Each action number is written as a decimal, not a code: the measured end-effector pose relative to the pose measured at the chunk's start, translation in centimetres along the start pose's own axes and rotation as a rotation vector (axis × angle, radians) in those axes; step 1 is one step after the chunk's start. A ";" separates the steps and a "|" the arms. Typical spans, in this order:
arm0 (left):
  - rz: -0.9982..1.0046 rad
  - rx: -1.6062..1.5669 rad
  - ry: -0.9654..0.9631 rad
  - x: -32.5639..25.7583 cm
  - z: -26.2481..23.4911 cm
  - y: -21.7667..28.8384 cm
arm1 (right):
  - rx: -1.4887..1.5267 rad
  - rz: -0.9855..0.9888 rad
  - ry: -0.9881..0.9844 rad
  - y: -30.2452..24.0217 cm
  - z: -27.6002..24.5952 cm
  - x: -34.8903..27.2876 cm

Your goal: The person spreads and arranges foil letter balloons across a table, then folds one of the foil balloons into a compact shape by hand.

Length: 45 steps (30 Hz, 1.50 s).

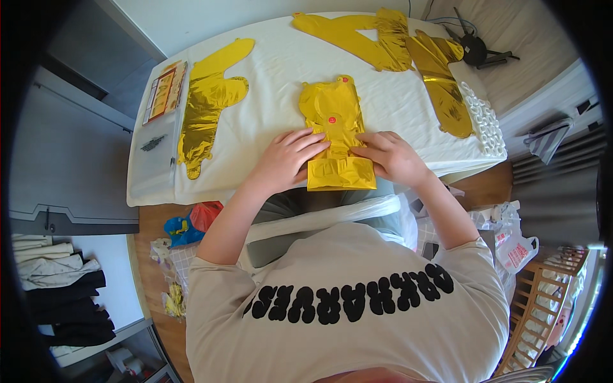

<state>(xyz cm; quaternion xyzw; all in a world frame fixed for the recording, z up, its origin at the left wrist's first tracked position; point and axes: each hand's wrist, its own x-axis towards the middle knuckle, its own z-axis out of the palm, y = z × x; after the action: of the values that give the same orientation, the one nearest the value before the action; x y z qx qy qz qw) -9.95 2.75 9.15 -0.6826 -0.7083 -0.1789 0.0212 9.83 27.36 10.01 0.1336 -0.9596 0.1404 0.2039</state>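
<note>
A flat gold foil balloon (333, 121) with small red spots lies on the white table (274, 70) in front of me, its near end folded over into a thick rectangle at the table's front edge. My left hand (285, 159) presses flat on the balloon's left side, fingers spread over the fold. On the balloon's right side, my right hand (391, 156) also presses down, fingers pointing inward toward the left hand. Neither hand grips anything; both lie on the foil.
Another deflated gold foil balloon (205, 105) lies to the left beside a printed card pack (165, 89). More gold foil balloons (408, 51) lie at the back right, near a white embossed piece (484, 121). Bags and scraps (188, 226) sit on the wooden floor.
</note>
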 end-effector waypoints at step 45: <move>-0.491 -0.473 0.389 0.3 2.1 -0.1 | 0.646 0.673 0.210 0.0 1.2 1.4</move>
<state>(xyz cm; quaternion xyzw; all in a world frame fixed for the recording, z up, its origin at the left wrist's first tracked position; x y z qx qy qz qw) -9.65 3.65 7.25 -0.4323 -0.7723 -0.4632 -0.0462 8.21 26.66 9.58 -0.1430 -0.8310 0.5026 0.1908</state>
